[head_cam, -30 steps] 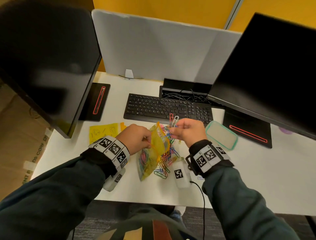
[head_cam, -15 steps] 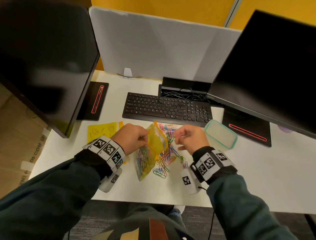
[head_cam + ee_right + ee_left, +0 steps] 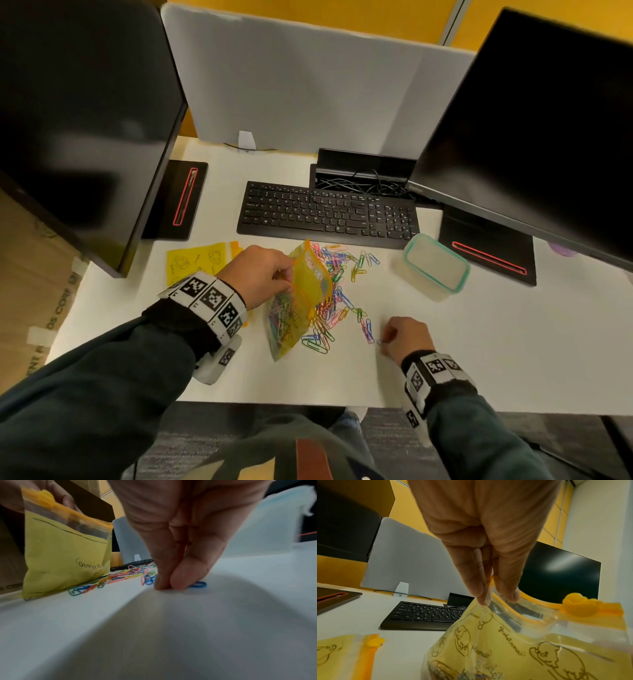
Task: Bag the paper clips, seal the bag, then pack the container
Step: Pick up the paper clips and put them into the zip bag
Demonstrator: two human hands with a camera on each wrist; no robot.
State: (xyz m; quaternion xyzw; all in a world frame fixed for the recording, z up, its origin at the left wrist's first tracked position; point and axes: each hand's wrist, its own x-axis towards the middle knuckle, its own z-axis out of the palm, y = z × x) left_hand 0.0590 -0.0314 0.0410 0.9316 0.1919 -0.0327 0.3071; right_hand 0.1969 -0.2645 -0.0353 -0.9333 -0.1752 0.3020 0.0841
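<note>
Fingers point(image 3: 164, 580) of the right hand point(image 3: 406, 337) pinch a blue wire paper clip point(image 3: 199, 584) flat on the white desk point(image 3: 496, 342); lifting should carry it straight into the yellow printed zip bag point(image 3: 301, 301) whose mouth the left hand point(image 3: 258, 275) pinches open.

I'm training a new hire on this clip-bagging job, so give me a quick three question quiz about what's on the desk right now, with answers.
1. True or false: the yellow bag is already zipped shut.
2. Which hand pinches the bag's top edge? A) left hand B) right hand C) neither
3. Fill in: the right hand's fingertips are down on the desk at a ____ paper clip.

Key
1. False: its mouth gapes open in the left wrist view, with loose paper clips lying beside it.
2. A
3. blue
</note>
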